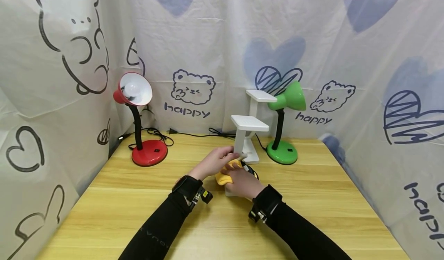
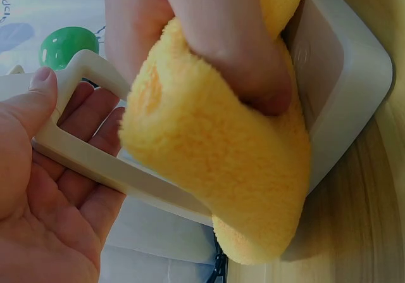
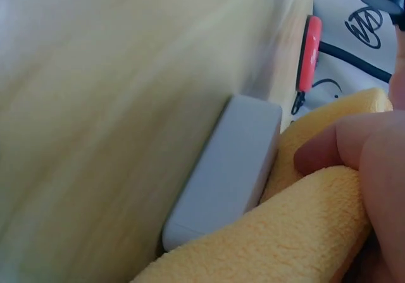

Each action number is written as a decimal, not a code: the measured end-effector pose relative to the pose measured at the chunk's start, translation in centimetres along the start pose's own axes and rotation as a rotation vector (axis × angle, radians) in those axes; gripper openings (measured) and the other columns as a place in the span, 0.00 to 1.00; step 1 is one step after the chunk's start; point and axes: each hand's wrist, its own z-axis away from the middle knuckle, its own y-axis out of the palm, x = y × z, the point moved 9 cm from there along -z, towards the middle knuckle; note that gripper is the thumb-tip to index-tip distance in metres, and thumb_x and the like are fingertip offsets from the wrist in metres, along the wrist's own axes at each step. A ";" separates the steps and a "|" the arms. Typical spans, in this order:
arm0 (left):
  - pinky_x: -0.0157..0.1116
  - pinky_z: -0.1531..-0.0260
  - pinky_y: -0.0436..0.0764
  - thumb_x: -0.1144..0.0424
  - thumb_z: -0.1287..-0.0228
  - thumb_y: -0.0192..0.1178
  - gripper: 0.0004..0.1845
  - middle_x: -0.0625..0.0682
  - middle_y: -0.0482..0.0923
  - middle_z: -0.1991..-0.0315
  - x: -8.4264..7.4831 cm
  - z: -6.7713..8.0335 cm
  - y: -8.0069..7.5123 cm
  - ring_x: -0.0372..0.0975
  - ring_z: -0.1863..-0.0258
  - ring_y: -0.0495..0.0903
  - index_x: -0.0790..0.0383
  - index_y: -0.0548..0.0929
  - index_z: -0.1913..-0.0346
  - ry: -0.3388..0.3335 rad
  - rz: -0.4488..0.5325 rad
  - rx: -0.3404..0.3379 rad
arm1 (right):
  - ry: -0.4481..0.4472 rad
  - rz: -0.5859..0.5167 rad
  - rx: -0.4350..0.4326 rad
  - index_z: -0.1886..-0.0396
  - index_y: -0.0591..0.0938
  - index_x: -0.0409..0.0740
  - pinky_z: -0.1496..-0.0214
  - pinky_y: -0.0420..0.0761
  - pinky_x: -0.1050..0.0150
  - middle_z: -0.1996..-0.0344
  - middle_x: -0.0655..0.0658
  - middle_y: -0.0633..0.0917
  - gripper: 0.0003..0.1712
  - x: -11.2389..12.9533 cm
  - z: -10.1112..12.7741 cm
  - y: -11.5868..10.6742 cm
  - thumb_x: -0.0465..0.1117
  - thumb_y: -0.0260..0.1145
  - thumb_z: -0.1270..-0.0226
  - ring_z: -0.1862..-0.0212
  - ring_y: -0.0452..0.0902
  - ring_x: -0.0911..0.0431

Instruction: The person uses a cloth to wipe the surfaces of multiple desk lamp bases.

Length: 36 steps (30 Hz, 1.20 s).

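My left hand (image 1: 215,162) grips the upright of the nearer white desk lamp (image 1: 249,123), below its flat head. In the left wrist view, the thumb lies on the slotted upright (image 2: 95,159) and the fingers wrap behind it. A fluffy yellow cloth (image 1: 223,179) is bunched in my right hand (image 1: 245,183), beside the lower upright. The right wrist view shows the cloth (image 3: 285,232) against the lamp's white base (image 3: 228,163), with the fingers pressed into its folds. Hands and cloth hide much of the lamp's lower part in the head view.
Behind stands a second white lamp (image 1: 261,96), close to a green desk lamp (image 1: 286,152). A red desk lamp (image 1: 150,153) is at the back left. Black cords (image 1: 194,135) run along the wooden table's (image 1: 305,210) back edge, before a printed curtain (image 1: 222,51).
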 end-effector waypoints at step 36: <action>0.44 0.47 0.81 0.44 0.22 0.51 0.20 0.46 0.86 0.52 -0.1 0.0 -0.3 0.40 0.51 0.83 0.54 0.83 0.48 0.003 -0.031 -0.030 | 0.051 0.001 0.100 0.25 0.71 0.51 0.27 0.67 0.40 0.25 0.40 0.69 0.32 4.3 7.4 0.3 0.47 0.63 0.28 0.23 0.61 0.41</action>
